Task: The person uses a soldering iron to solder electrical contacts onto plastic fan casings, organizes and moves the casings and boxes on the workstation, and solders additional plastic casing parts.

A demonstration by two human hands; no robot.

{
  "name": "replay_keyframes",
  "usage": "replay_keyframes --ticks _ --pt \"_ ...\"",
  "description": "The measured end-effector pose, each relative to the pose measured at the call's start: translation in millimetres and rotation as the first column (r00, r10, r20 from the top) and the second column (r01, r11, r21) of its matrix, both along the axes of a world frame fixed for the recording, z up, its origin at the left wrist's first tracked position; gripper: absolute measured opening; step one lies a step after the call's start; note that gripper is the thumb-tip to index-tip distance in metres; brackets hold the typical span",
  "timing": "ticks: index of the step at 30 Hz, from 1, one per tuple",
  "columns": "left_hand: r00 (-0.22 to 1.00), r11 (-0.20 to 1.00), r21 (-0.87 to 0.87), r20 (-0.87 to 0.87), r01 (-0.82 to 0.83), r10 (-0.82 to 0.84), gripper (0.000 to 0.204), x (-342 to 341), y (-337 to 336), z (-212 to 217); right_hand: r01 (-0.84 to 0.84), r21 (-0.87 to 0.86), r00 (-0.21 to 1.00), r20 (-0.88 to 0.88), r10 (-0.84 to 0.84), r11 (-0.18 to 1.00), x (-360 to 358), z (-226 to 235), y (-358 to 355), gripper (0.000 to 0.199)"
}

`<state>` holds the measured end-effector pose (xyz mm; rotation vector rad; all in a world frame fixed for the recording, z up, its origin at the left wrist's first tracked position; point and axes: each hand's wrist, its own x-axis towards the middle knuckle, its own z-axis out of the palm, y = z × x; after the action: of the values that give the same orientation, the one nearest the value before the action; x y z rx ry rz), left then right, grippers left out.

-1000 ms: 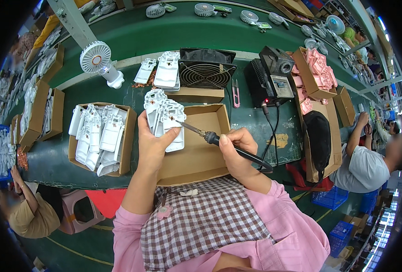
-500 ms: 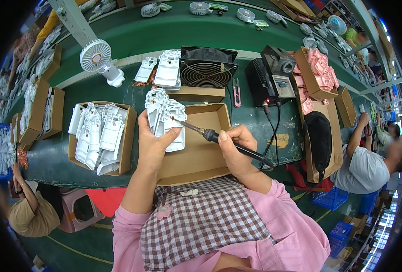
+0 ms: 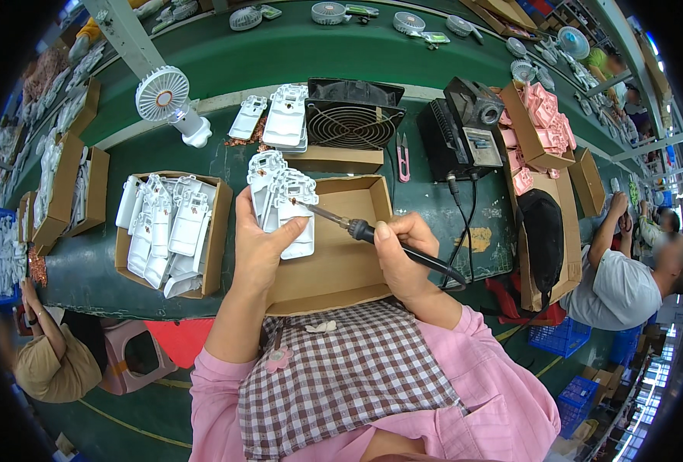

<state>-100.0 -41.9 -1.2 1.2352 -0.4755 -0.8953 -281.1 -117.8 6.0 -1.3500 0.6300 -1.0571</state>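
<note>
white shells (image 3: 283, 200) fanned in left hand (image 3: 258, 246).

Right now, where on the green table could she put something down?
Bare green table lies between the white fan and the box of white parts. Another patch: beside the pink snips. The open box under both hands is mostly bare.

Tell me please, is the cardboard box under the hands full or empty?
Empty: the cardboard box shows only bare brown floor beneath the left hand and right hand.
</note>
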Motion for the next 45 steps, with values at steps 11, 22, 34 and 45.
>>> replay_keyframes --ticks 11,22,34,45 --pt "0.999 0.999 0.034 0.039 0.014 -0.015 0.074 -1 1 -1 -0.015 0.058 1.000 -0.020 0.017 0.998 -1 1 0 0.015" --pt "0.997 0.998 0.057 0.070 0.026 -0.030 0.074 -1 2 -3 -0.030 0.054 0.999 -0.023 0.031 0.998 1 5 1 0.014" --pt "0.995 0.995 0.098 0.092 0.023 -0.032 0.075 0 2 -3 -0.023 0.009 0.997 -0.074 0.024 1.000 0 -1 0 0.013" --pt "0.973 0.986 -0.111 -0.179 0.127 -0.146 0.071 5 6 -1 -0.015 -0.062 0.946 0.322 0.034 0.998 -6 -11 -3 0.012"
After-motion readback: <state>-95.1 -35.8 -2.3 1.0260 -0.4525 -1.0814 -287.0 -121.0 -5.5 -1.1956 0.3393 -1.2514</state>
